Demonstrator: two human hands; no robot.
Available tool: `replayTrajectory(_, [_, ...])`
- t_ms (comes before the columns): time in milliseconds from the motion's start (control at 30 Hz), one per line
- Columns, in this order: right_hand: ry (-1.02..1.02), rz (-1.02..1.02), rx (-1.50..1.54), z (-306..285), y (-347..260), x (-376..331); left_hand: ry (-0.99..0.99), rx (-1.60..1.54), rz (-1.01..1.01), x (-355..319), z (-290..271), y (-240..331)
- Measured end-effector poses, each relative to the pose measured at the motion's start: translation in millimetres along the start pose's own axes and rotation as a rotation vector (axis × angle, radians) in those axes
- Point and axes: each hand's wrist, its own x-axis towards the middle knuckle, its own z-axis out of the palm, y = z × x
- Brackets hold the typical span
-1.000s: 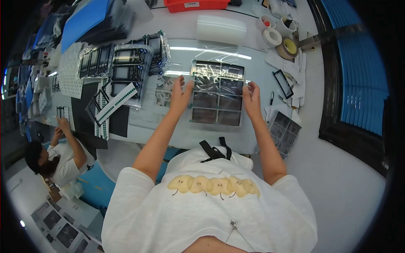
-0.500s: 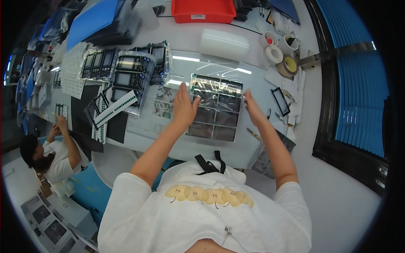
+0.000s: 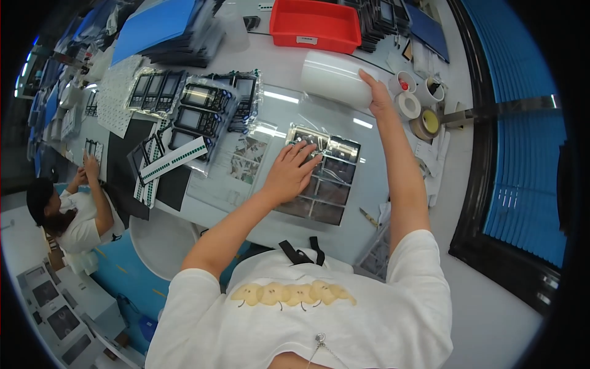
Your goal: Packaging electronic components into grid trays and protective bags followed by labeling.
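A sheet of dark rectangular panels (image 3: 332, 189) in a grid, glossy under clear plastic at its far edge, lies on the table before me. My left hand (image 3: 290, 172) rests on its left side, palm down with the fingers spread. Beyond the sheet lies a thick whitish roll of plastic film (image 3: 335, 79). My right hand (image 3: 376, 93) reaches out to the roll's right end and grips it; part of the grip is hidden behind the hand. Thin clear film shows between the roll and the panels.
Black frames in clear bags (image 3: 200, 111) and green-marked white strips (image 3: 174, 161) lie left. A red bin (image 3: 314, 27) stands at the back; tape rolls (image 3: 425, 123) and cups (image 3: 430, 92) are right. A small knife (image 3: 369, 216) lies near. Another person (image 3: 77, 209) works far left.
My right hand has gone from beside the panels out to the film roll and taken hold of its end. The left hand has come down onto the panels. The whole view has shifted slightly.
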Motion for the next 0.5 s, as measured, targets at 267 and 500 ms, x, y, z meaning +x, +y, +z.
replayTrajectory(267, [-0.317, 0.068, 0.283, 17, -106, -199, 0.112, 0.006, 0.02, -8, 7, -3])
replayTrajectory(500, [-0.2, 0.397, 0.225, 17, -32, -379, 0.199, -0.201, 0.076, -11, 49, -34])
